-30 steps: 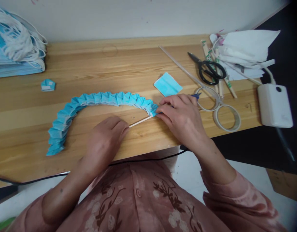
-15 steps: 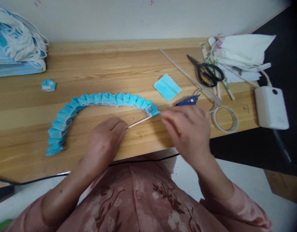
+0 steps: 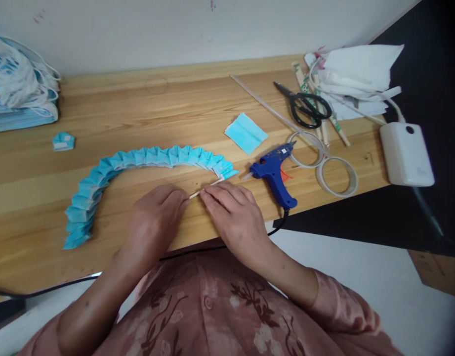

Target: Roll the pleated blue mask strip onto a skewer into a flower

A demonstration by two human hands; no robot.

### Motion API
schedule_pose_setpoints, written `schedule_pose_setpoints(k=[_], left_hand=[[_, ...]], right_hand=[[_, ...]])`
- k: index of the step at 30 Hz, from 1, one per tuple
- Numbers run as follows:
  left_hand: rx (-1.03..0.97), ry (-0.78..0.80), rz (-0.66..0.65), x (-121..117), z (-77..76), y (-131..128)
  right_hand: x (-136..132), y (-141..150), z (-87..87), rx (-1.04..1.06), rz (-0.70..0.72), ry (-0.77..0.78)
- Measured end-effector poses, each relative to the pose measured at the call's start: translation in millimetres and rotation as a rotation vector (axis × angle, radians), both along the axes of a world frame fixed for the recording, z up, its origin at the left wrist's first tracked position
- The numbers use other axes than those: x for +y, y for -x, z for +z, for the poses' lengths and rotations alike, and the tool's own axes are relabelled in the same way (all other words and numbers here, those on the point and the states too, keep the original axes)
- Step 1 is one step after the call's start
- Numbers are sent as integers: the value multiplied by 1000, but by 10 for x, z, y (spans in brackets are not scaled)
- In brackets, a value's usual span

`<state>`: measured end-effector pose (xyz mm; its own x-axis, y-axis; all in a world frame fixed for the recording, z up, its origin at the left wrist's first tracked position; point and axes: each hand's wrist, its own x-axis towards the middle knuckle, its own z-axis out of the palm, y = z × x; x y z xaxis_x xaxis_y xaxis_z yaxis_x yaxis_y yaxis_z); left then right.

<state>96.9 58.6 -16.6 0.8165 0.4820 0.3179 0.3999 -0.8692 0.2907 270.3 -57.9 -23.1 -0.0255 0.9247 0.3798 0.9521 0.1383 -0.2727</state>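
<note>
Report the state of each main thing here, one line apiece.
Left hand: pinching stick
Right hand: touching stick
Stick: held in fingertips
Pleated blue strip: curved
Blue square: lying flat
Small blue piece: folded
Glue gun: lying down, unheld
Scissors: closed
Nearer tape roll: lying flat
White box: cable attached

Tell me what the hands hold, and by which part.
A thin pale stick: the left hand grips the end away from the blue pleated strip; the right hand touches its middle.

Single head-worn view, near, forward and down over tabletop (image 3: pixel 138 113)
</note>
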Motion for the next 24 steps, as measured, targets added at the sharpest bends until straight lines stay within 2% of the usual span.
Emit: schedule_pose_setpoints(k=[9,15,24], left_hand=[[36,27,20,27,-8,-6],[91,87,14,82,38,-23],[111,107,40,43,64,-13]], right_hand=[[104,19,52,-1,-5,-7],[200,47,25,11,9,23],[351,1,54,15,54,140]])
